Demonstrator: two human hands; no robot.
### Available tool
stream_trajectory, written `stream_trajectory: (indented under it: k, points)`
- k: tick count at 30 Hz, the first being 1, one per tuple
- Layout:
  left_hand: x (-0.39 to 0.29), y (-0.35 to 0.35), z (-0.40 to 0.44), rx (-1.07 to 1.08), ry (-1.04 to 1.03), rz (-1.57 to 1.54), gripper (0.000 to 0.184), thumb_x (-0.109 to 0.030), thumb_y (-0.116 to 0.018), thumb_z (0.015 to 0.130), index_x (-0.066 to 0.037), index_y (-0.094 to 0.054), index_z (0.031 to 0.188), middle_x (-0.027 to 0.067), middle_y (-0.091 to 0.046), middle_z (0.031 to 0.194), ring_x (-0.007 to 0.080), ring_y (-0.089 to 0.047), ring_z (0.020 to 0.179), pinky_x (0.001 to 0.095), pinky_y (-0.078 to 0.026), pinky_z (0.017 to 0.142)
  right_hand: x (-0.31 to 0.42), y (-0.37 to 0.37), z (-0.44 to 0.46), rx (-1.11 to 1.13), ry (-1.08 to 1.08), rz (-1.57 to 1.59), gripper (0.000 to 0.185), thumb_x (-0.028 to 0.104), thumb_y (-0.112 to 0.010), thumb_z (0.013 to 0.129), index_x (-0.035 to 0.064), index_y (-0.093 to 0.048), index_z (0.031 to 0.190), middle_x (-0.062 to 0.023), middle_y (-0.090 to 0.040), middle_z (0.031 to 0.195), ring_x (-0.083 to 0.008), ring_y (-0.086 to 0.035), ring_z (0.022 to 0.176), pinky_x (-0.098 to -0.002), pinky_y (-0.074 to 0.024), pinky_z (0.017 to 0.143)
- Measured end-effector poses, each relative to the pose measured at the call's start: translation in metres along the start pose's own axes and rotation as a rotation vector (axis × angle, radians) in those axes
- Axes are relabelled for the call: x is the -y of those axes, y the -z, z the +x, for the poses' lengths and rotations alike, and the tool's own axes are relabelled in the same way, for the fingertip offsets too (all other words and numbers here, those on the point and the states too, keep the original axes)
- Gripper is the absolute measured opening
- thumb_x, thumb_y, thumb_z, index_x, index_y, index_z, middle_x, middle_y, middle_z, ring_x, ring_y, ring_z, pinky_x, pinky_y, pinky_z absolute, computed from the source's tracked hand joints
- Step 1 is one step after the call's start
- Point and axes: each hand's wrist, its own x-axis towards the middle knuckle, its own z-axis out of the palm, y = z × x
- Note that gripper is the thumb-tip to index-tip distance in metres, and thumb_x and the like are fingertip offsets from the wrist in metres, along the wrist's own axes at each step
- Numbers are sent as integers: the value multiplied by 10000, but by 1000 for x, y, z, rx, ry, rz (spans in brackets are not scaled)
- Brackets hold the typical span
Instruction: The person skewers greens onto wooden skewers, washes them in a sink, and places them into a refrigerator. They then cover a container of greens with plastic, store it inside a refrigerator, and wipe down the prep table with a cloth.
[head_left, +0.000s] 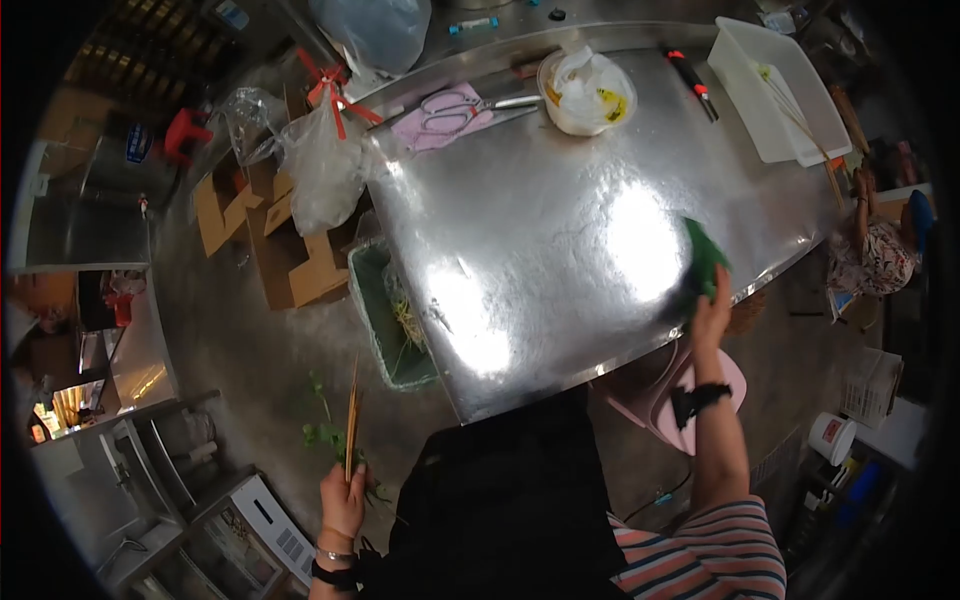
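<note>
My left hand [342,508] is closed, low at the left beside the table, around several thin wooden skewers [352,425] that point upward. Leafy green sprigs [326,434] stick out of the same grip. At the right front edge of the steel table [540,200], my right hand [712,318] has its fingers on a green cloth [705,255]. The cloth touches the tabletop and looks slightly blurred; part of it lies under the fingers.
Scissors [450,112] on a pink cloth, a plastic tub [588,100], a red-black cutter [692,85] and a white bin [750,95] line the table's far side. A green waste bin [365,300] stands left; a pink chair [722,385] is right. Another person sits far right.
</note>
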Motion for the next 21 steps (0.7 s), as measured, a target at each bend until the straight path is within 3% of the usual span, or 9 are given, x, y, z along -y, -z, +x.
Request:
stream_trajectory:
  k: [4, 5, 6, 7, 9, 12, 14, 19, 21]
  points:
    - [0, 2, 5, 27, 40, 41, 177, -127, -533, 939, 17, -562, 840, 59, -589, 647, 134, -573, 604, 275, -457, 572, 56, -20, -61, 558, -250, 90, 366, 27, -485, 805, 36, -565, 1161, -176, -586, 1090, -339, -551, 981, -399, -453, 839]
    - [0, 3, 2, 28, 38, 59, 181, -131, -536, 940, 18, -564, 841, 63, -592, 649, 135, -572, 601, 275, -456, 570, 108, -21, -81, 408, 227, 98, 308, 24, -469, 810, 42, -583, 1095, -175, -589, 1040, -342, -561, 937, -401, -463, 784]
    - [2, 3, 1, 33, 41, 61, 181, -131, -536, 940, 18, -564, 841, 63, -592, 649, 135, -572, 601, 275, -456, 570, 146, -31, -118, 523, 248, 196, 303, 41, -493, 794, 53, -590, 1082, -163, -593, 1029, -336, -571, 908, -407, -468, 748]
    - [5, 2, -1, 26, 45, 34, 178, -130, -539, 938, 18, -567, 843, 67, -594, 646, 140, -569, 593, 277, -456, 566, 212, -16, -106, 954, -328, 418, 318, 91, -553, 784, 67, -612, 1095, -147, -602, 1065, -307, -571, 951, -407, -458, 772]
    - [7, 0, -4, 13, 43, 5, 175, -130, -542, 937, 18, -570, 846, 71, -596, 643, 144, -566, 585, 279, -455, 563, 273, -39, -144, 633, 333, 688, 346, 83, -574, 733, 116, -633, 1072, -84, -589, 1048, -281, -562, 836, -385, -460, 713]
    - [1, 6, -10, 6, 6, 62, 165, -119, -539, 934, 22, -574, 855, 80, -601, 639, 156, -580, 586, 283, -462, 568, 342, -45, -175, 964, 558, 896, 399, 66, -591, 718, 119, -623, 1113, -60, -559, 1178, -270, -547, 998, -382, -459, 861]
    - [-9, 17, -10, -29, -20, 104, 153, -109, -539, 929, 23, -576, 861, 84, -610, 642, 168, -611, 608, 288, -473, 581, 351, -45, -162, 1136, 485, 1155, 419, 66, -606, 695, 126, -633, 1109, -50, -566, 1191, -266, -549, 1051, -370, -450, 919]
    - [2, 32, -2, -47, 30, 65, 133, -102, -546, 918, 19, -579, 873, 101, -639, 673, 188, -643, 633, 304, -487, 588, 257, -33, -45, 599, 149, 868, 308, 24, -582, 704, 87, -670, 992, -94, -627, 1103, -280, -554, 1082, -408, -450, 924]
    - [-1, 28, 2, -28, 125, 122, 137, -105, -543, 918, 18, -580, 871, 105, -647, 678, 190, -648, 629, 309, -490, 578, 207, -58, -4, 373, -99, 828, 480, -19, -565, 687, 21, -581, 1165, -194, -557, 1196, -368, -483, 1155, -436, -377, 998]
